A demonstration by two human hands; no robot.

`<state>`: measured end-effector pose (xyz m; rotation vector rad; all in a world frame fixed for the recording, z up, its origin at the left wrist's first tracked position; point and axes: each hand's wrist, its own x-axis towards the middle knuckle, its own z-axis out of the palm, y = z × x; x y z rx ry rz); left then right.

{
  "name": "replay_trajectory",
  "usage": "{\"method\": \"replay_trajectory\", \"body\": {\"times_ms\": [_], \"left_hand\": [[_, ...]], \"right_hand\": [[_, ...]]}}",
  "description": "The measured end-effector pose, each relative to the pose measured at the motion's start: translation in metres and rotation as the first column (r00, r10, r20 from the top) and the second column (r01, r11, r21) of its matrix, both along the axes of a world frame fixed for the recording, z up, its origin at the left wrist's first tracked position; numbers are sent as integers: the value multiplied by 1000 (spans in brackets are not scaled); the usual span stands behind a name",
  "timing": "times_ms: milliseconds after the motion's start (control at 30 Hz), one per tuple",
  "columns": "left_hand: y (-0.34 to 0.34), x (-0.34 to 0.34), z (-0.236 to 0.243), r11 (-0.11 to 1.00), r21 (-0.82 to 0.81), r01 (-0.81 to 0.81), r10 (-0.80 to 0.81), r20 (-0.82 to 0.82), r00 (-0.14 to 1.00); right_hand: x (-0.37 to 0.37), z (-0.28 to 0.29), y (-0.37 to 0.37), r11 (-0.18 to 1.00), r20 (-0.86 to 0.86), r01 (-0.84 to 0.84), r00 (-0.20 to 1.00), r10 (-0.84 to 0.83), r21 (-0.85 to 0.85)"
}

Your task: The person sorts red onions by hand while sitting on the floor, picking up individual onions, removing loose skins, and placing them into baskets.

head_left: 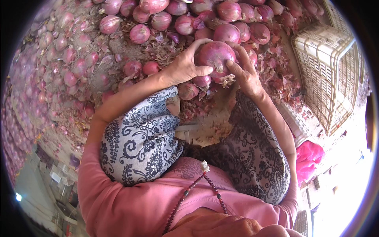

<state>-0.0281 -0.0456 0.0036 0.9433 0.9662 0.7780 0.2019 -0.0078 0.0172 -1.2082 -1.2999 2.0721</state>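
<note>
A large red onion (215, 55) is held up between both hands, its root or stem end turned toward me. My left hand (187, 63) wraps its left side, thumb along the lower edge. On the right side my right hand (246, 73) grips it, thumb pressed near the dry tip. Just beneath it are a small onion (202, 81) and a dry, papery tuft (227, 80); whether the tuft belongs to another onion I cannot tell. Another onion (188, 91) lies below my left hand.
A pile of red onions (185, 24) spreads ahead, with more onions (71, 77) across the floor at left. Loose skins (276, 77) litter the ground. A pale plastic crate (323, 67) stands at right, above a pink bag (308, 158). My knees in patterned cloth frame the near space.
</note>
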Motion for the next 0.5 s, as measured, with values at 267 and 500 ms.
{"method": "replay_trajectory", "body": {"times_ms": [267,500], "left_hand": [[-6,-9,-31,978,199,69,-19,-246,969],[26,-109,-48,825,430,-368,562,-545,622]], "right_hand": [[-13,-1,-2,893,-125,226,947,-294,-389],[0,12,65,910,-402,308,823,-401,-278]]}}
